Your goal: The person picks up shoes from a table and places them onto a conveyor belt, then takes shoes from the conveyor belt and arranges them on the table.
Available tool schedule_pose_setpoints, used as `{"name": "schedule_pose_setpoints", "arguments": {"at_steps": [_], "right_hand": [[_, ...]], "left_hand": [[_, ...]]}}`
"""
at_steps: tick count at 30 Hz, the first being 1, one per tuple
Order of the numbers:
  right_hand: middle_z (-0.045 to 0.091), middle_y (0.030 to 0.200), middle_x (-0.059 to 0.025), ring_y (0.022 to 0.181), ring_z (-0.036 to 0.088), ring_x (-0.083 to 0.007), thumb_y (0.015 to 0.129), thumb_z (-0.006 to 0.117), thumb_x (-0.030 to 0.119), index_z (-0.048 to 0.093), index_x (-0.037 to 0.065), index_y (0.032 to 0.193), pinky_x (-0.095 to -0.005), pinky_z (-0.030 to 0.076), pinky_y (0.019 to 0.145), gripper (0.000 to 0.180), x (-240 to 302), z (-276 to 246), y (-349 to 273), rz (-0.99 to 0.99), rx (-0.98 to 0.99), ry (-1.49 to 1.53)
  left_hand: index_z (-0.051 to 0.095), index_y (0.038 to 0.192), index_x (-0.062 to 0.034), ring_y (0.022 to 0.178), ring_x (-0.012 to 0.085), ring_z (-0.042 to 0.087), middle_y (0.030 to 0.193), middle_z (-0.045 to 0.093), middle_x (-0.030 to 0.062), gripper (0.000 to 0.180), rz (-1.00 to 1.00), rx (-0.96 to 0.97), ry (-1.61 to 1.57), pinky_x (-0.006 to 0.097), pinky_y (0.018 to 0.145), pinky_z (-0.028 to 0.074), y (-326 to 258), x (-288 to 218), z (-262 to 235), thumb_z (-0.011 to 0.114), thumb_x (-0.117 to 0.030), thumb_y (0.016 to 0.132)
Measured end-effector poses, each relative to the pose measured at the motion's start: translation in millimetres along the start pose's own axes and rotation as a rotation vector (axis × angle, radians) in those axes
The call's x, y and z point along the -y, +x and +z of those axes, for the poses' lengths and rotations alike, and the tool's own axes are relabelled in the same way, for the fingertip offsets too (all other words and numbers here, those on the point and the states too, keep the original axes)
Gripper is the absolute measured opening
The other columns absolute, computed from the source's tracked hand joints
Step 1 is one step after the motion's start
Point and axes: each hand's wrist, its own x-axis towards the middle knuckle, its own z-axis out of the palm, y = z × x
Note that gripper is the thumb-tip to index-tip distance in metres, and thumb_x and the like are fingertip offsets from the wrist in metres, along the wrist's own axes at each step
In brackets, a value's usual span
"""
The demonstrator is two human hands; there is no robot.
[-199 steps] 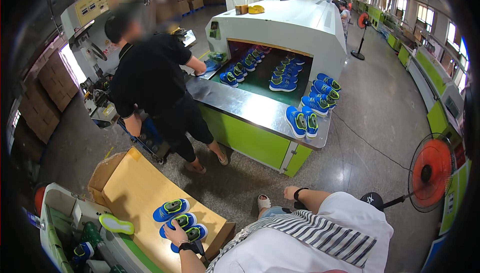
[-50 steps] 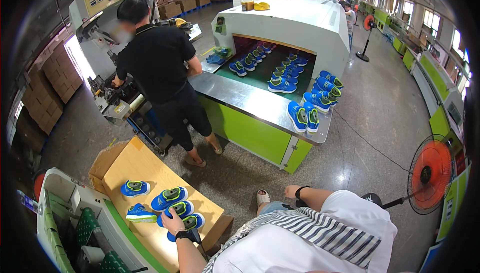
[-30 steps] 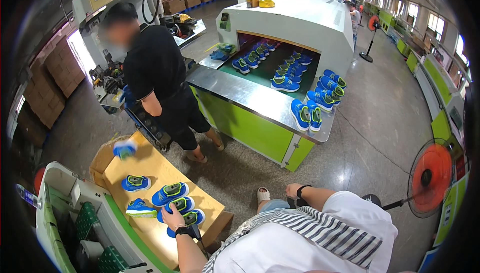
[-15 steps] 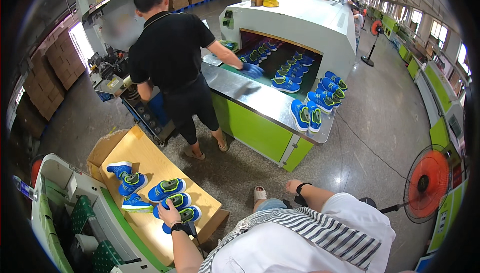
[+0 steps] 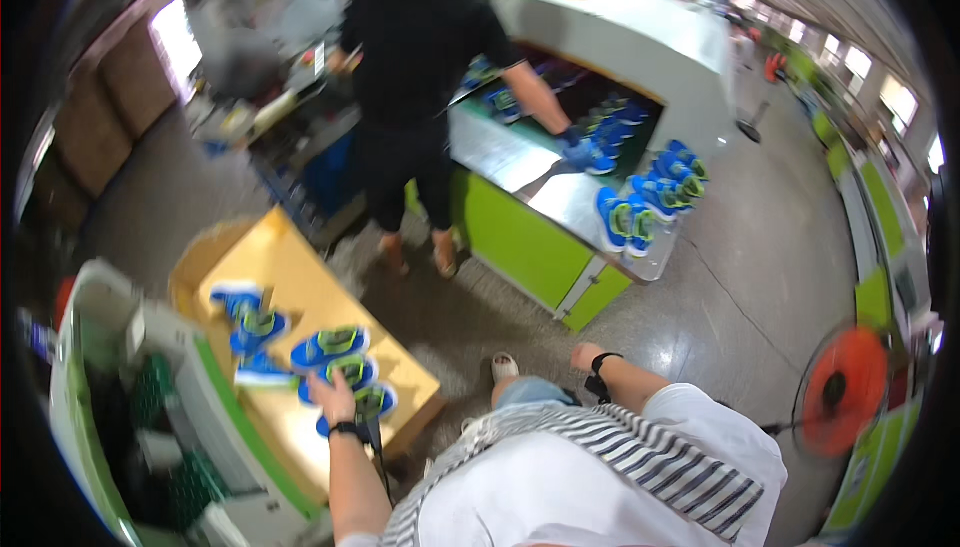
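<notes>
1. Blue shoes with lime-trimmed collars (image 5: 325, 351), three side by side, lie on a wooden board (image 5: 272, 247), toward its near short edge.
2. Left hand (image 5: 334, 397) reaches over that near edge and lies on this row, at the middle shoe. Fingers look spread; too blurred to tell whether they grip.
3. Second group of blue shoes (image 5: 258, 331), also three, on the same surface, nearer its left long edge. Blurred, close together, apart from the hand.
4. Green-rimmed machine (image 5: 205, 387) runs beside the board's left edge; a raised brown wall (image 5: 190, 272) stands at the far end.
5. Right hand (image 5: 586, 355) hangs off the surface, above the floor, dark band at the wrist. Cannot tell whether closed or holding anything.
6. Beyond: co-worker in black (image 5: 415, 72), blue-gloved hand (image 5: 577, 153) at a shoe over the inner edge of a metal ledge (image 5: 500, 157).
7. Finished-looking row of shoes (image 5: 612, 219) along that ledge's right edge, down to its near right corner.
8. Orange-red fan (image 5: 855, 387) well to the right, apart from everything on the board.
</notes>
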Motion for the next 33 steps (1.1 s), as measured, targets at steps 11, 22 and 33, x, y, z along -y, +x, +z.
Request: {"name": "schedule_pose_setpoints", "arguments": {"at_steps": [11,22,33], "right_hand": [[0.067,0.087,-0.0098,0.078,0.064,-0.0177,0.091,0.06,0.014,0.064,0.001,0.106,-0.0324,0.052,0.071,0.021,129.0,-78.3,102.7,-0.424,-0.019,0.207],[0.065,0.106,-0.0186,0.101,0.062,-0.0329,0.086,0.067,0.017,0.061,0.0,0.116,-0.0368,0.049,0.09,0.035,545.6,-97.0,100.3,-1.301,0.063,0.006],[0.054,0.132,-0.0258,0.125,0.051,-0.0357,0.079,0.076,0.021,0.039,-0.001,0.142,-0.0382,0.04,0.106,0.077,713.6,-27.0,151.4,-1.288,0.314,0.084]], "left_hand": [[0.038,0.143,-0.0026,0.142,0.0444,0.024,0.153,0.031,0.0221,0.075,-0.12,-0.084,0.039,0.049,0.113,0.029,-10.5,-43.4,-1.4,0.056,-0.052,0.09],[0.047,0.139,-0.0038,0.139,0.0442,0.028,0.149,0.038,0.0216,0.071,-0.159,-0.12,-0.05,0.05,0.112,0.031,-18.0,-46.7,-18.6,0.064,-0.048,0.085],[0.035,0.138,-0.0009,0.121,0.0406,0.044,0.127,0.045,0.0227,0.09,-0.495,-0.575,-0.162,0.046,0.102,0.038,35.4,-31.7,-25.0,0.082,-0.038,0.071]]}}
